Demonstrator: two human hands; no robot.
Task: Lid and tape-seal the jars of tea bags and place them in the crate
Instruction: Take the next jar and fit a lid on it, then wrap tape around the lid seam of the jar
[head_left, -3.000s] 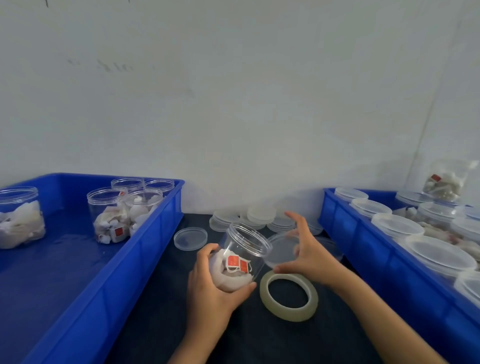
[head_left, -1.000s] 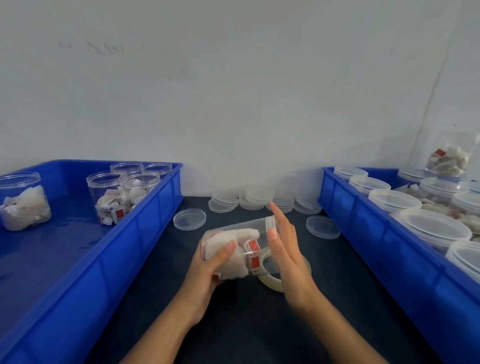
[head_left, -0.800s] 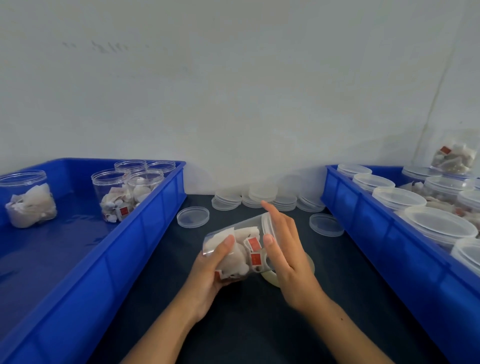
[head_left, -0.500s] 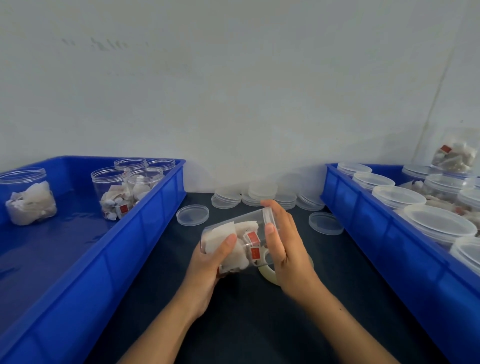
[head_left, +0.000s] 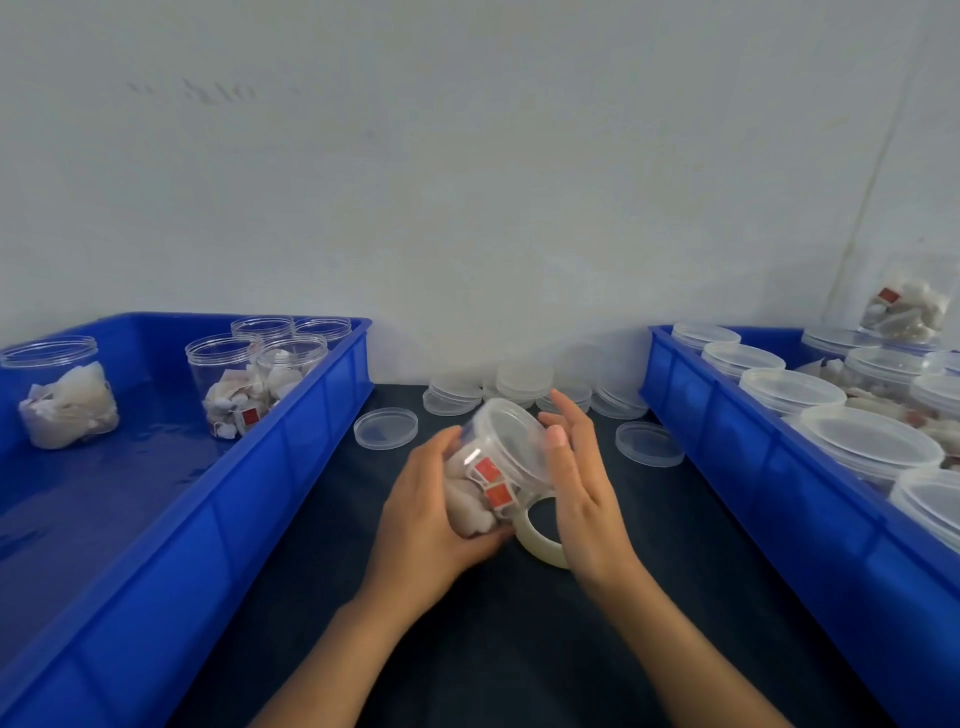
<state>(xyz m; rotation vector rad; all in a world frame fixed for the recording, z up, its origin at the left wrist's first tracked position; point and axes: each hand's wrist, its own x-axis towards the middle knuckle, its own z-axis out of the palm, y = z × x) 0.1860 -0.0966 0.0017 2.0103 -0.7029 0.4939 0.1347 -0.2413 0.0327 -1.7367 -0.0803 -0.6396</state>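
Dark tabletop (head_left: 519, 649) between blue crates: my left hand (head_left: 431, 519) grips the jar (head_left: 493, 467), right hand (head_left: 582, 478) flat on its lid (head_left: 514, 431); taping comes next, needing the tape roll (head_left: 540, 545)

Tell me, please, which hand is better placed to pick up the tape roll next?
The right hand. It rests lightly against the jar's lid, directly above the tape roll, while the left hand grips the jar.
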